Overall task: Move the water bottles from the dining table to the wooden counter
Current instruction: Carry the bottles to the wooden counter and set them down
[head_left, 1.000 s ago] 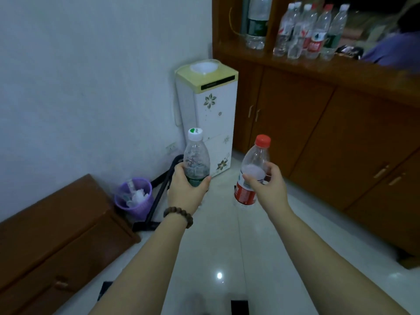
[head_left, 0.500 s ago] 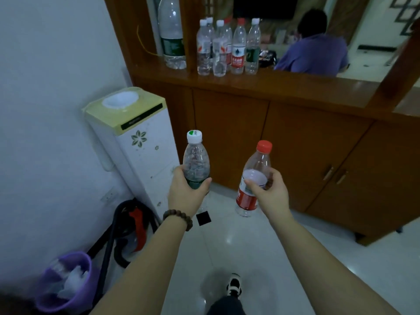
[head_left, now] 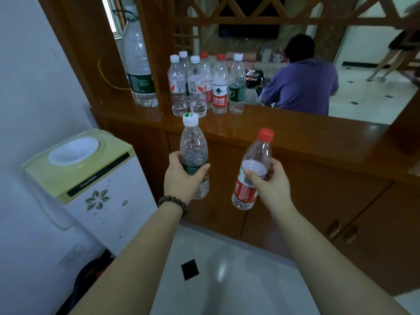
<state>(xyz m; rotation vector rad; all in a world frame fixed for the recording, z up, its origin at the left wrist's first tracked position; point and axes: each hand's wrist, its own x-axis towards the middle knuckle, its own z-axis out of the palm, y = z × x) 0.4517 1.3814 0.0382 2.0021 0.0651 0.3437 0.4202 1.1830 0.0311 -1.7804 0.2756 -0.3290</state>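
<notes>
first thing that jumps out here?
The two bottles held up mid-frame: the left hand grips a white-capped bottle upright, the right hand a red-capped bottle tilted rightward. Just beyond them, a cluster of bottles stands on the counter, with a large jug to its left. A yellow-topped dispenser sits at lower left.

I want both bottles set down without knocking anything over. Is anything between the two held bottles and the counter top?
Nothing blocks the way. The left hand holds the white-capped bottle, the right hand the red-capped bottle. The counter is bare ahead; the standing bottles cluster only at its back left.
</notes>
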